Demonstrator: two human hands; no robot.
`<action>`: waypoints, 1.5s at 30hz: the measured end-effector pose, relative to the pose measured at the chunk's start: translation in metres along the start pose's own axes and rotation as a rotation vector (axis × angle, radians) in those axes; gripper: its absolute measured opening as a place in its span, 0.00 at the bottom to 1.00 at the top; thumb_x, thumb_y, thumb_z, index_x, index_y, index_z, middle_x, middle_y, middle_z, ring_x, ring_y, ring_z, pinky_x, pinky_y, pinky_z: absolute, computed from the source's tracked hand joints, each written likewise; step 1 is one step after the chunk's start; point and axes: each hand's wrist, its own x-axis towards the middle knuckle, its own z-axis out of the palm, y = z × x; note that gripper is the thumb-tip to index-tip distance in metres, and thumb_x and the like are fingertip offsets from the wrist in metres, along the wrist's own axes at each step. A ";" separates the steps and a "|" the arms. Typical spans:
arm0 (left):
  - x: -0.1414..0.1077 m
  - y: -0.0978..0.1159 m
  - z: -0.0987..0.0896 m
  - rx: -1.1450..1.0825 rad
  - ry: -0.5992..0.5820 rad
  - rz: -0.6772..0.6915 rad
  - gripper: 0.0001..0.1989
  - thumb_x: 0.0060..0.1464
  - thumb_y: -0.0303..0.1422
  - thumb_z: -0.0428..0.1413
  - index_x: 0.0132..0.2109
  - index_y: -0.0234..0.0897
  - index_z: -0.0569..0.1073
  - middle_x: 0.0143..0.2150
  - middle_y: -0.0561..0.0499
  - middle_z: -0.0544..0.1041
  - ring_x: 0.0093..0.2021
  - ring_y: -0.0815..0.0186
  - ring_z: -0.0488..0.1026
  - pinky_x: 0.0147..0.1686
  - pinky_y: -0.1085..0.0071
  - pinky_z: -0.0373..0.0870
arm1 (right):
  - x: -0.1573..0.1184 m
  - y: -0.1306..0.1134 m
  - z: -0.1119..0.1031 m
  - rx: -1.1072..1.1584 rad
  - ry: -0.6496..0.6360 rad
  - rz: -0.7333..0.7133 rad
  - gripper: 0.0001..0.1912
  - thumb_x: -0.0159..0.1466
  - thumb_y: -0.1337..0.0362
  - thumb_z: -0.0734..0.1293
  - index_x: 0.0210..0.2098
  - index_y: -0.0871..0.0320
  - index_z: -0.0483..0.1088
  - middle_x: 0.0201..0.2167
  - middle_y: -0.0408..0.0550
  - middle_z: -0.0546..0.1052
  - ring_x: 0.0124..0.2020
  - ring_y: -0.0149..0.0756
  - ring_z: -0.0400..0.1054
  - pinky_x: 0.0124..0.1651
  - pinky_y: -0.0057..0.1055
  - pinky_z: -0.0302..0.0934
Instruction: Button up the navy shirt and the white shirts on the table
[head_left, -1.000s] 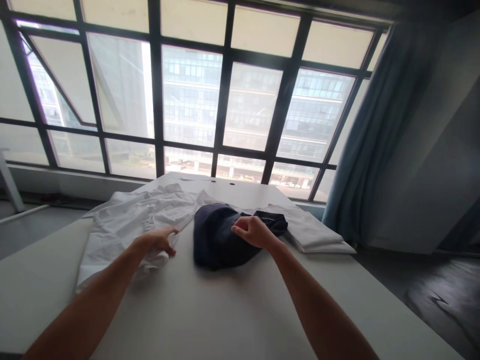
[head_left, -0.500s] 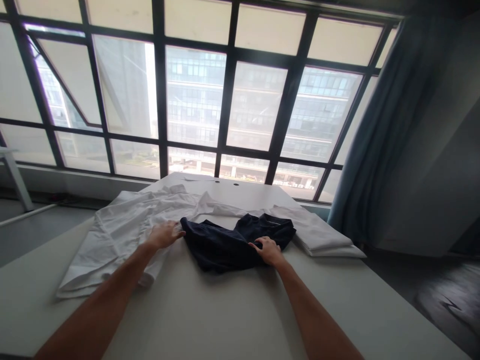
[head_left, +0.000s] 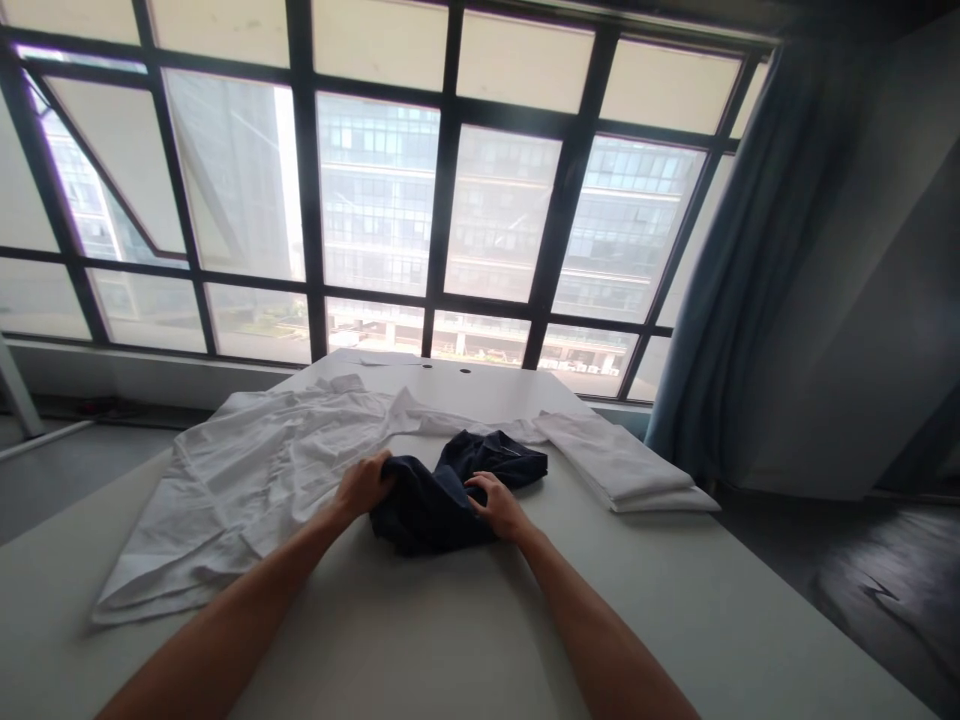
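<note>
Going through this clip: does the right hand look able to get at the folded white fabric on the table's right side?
Probably yes. The right hand lies on the navy garment, and nothing seems to stand between it and the folded white fabric across the white tabletop. It looks within an easy sideways reach.

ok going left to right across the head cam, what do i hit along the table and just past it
white dress shirt, dark navy garment, folded white cloth, blue curtain
</note>
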 end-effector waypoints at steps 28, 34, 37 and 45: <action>-0.034 0.028 -0.004 -0.329 -0.250 0.425 0.25 0.54 0.44 0.59 0.58 0.44 0.73 0.58 0.44 0.74 0.61 0.53 0.67 0.63 0.56 0.59 | -0.004 -0.007 -0.004 0.297 -0.097 -0.134 0.14 0.54 0.61 0.70 0.40 0.58 0.74 0.53 0.54 0.75 0.53 0.46 0.69 0.58 0.44 0.60; -0.032 0.034 -0.008 0.024 -0.341 0.437 0.13 0.54 0.40 0.59 0.46 0.48 0.81 0.46 0.47 0.81 0.48 0.55 0.76 0.51 0.63 0.68 | -0.007 0.007 -0.030 0.392 -0.136 -0.052 0.08 0.48 0.68 0.68 0.29 0.58 0.70 0.52 0.53 0.76 0.54 0.47 0.69 0.57 0.42 0.60; -0.027 0.025 -0.028 0.136 -0.417 0.265 0.09 0.52 0.38 0.60 0.39 0.44 0.82 0.36 0.49 0.82 0.39 0.58 0.77 0.39 0.69 0.69 | -0.008 0.027 -0.042 0.290 -0.095 -0.015 0.06 0.45 0.71 0.68 0.25 0.58 0.69 0.48 0.53 0.78 0.53 0.48 0.69 0.57 0.41 0.59; -0.034 0.009 -0.071 0.209 -0.510 -0.117 0.36 0.61 0.56 0.41 0.25 0.32 0.77 0.19 0.45 0.73 0.25 0.62 0.72 0.29 0.71 0.65 | -0.012 0.024 -0.056 -0.227 0.027 0.207 0.11 0.51 0.67 0.67 0.34 0.60 0.76 0.37 0.53 0.80 0.39 0.45 0.72 0.45 0.35 0.63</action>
